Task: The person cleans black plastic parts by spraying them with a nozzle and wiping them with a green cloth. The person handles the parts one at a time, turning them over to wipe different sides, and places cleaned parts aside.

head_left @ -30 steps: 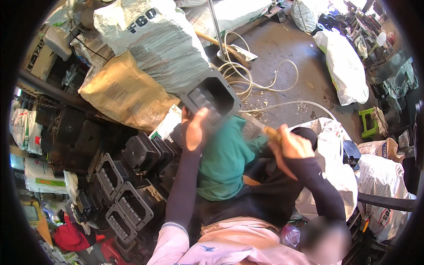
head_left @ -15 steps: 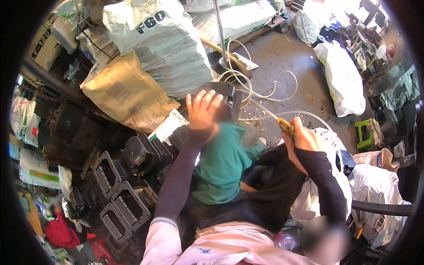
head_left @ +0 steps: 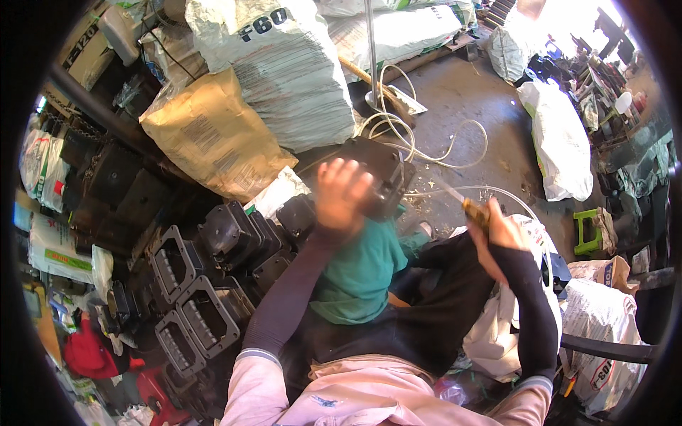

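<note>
My left hand lies over the near left side of a black box-shaped plastic casing and grips it, the fingers somewhat blurred. The casing is tilted above a green cloth draped over my left thigh. In my right hand is a yellow-brown-handled tool with a thin, pale metal shaft or blade; motion blur hides which. Its tip points up and left toward the casing, with a gap between them.
Several black casings and open black frames are stacked at my left. A tan paper sack and a large white sack stand ahead. A clear hose coils across the floor. A green stool stands at the right.
The casing and my left hand have shifted slightly right and nearer. My right hand has drawn the tool a little right and down, farther from the casing. The whole view has shifted slightly.
</note>
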Available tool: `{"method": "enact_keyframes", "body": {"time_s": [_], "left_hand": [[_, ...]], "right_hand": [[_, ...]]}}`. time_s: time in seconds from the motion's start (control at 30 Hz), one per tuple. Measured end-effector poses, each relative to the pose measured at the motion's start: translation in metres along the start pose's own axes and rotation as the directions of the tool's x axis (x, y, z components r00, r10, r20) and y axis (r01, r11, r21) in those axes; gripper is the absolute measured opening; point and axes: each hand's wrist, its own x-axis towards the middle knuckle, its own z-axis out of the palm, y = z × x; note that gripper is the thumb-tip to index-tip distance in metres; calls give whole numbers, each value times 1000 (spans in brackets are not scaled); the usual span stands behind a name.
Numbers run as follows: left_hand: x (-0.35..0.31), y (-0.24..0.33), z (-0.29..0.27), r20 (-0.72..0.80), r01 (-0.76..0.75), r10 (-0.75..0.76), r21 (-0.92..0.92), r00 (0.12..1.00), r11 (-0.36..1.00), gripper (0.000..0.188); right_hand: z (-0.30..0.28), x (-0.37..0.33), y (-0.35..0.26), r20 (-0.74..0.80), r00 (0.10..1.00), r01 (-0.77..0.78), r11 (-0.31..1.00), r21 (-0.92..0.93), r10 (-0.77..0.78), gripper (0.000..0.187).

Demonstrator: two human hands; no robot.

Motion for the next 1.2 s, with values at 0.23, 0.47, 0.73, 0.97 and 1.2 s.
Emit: {"method": "enact_keyframes", "body": {"time_s": [0.23, 0.47, 0.73, 0.97, 1.2], "left_hand": [[-9, 7, -16, 26, 304, -303, -127, 953, 944, 75], [-43, 61, -95, 113, 862, -903, -367, 414, 349, 76], [-54, 133, -244, 339, 681, -815, -726, 470, 91, 66], [-85, 175, -376, -141, 442, -968, -869, 208, 222, 37], [-240, 155, -525, -805, 442, -501, -594, -318, 672, 40]], "right_hand": [[42, -42, 36, -85, 962, 271, 940, 205, -259, 33], [121, -82, 34, 210, 829, 534, 845, -22, -519, 74], [114, 14, 13, 467, 768, 469, 881, 57, -439, 58], [142, 47, -89, 225, 510, 741, 556, 376, -830, 48], [126, 39, -110, 168, 429, 823, 460, 332, -888, 45]]}}
